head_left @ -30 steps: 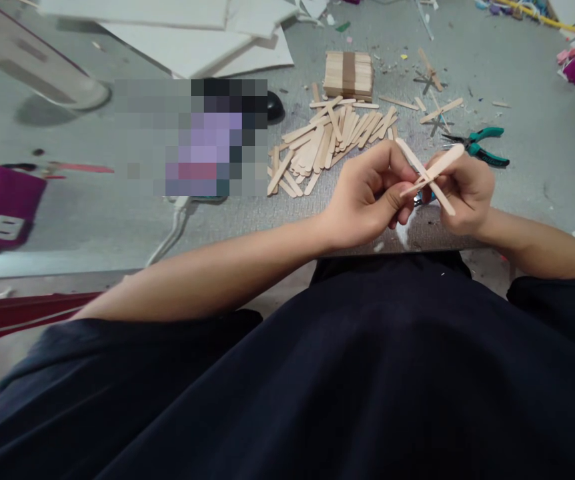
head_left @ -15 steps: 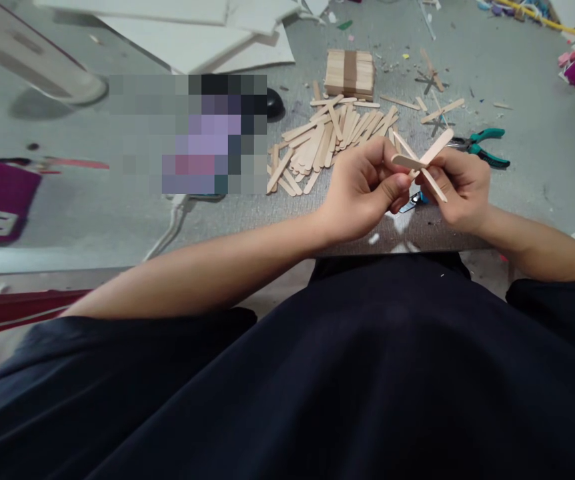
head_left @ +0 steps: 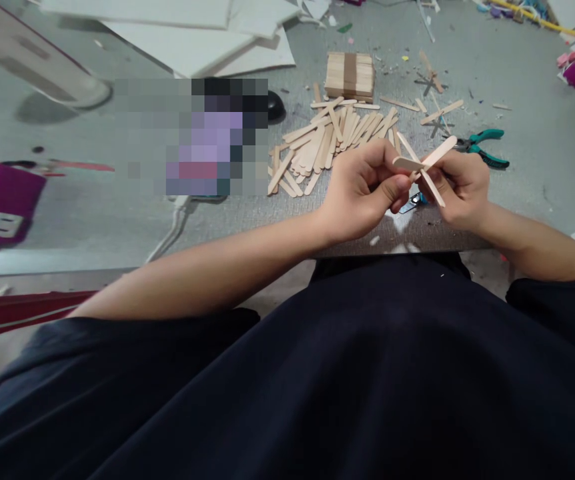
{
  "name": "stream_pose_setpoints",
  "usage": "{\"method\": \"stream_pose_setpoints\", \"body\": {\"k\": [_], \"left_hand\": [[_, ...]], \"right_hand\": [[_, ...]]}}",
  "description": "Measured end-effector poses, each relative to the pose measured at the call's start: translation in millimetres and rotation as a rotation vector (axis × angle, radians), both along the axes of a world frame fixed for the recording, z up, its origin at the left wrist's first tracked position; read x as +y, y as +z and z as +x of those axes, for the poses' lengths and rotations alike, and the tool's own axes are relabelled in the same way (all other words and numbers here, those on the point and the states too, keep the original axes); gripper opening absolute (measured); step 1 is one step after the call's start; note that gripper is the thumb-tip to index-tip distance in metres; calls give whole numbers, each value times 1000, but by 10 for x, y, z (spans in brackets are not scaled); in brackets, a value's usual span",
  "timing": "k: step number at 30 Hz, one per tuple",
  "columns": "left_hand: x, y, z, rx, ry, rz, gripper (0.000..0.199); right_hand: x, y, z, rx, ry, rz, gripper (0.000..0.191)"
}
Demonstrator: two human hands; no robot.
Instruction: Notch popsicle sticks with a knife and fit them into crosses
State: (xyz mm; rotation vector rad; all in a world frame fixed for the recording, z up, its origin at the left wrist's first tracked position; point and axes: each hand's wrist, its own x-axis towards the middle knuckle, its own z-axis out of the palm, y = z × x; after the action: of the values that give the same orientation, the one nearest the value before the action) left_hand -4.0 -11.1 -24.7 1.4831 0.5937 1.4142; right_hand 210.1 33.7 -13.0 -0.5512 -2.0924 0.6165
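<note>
Near the table's front edge, my left hand (head_left: 370, 190) and my right hand (head_left: 460, 190) are both closed on a crossed assembly of wooden craft sticks (head_left: 441, 152). Its rounded ends fan out above my fingers, and the centre where the sticks meet is partly covered by my fingertips. Just under my hands lies a small tool with a blue part (head_left: 419, 199), mostly hidden. Pliers with teal handles (head_left: 487, 150) rest on the table behind my right hand. A loose pile of craft sticks (head_left: 325, 143) spreads behind my left hand.
A banded bundle of craft sticks (head_left: 350, 75) stands behind the pile. A few sticks (head_left: 442, 112) lie at the back right among scraps. To the left are a phone-like object (head_left: 207, 147), blurred out, a white cable (head_left: 172, 230) and a purple box (head_left: 2, 203). White boards (head_left: 177, 40) lie behind.
The crossed craft sticks have tilted slightly, their ends shifting a little right and down. Both hands keep their grip and stay in nearly the same place.
</note>
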Motion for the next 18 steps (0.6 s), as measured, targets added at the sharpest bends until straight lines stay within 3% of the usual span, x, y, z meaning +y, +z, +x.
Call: {"method": "stream_pose_setpoints", "body": {"k": [3, 8, 12, 18], "left_hand": [[10, 17, -16, 20, 1, -61, 67], [33, 75, -43, 47, -27, -102, 48], [44, 126, -57, 74, -31, -146, 41], [23, 194, -85, 109, -58, -153, 45]], "right_hand": [[49, 8, 36, -87, -6, -19, 63], [134, -83, 50, -76, 18, 100, 51], [216, -181, 59, -53, 35, 43, 53], [195, -4, 66, -15, 19, 106, 44]]}}
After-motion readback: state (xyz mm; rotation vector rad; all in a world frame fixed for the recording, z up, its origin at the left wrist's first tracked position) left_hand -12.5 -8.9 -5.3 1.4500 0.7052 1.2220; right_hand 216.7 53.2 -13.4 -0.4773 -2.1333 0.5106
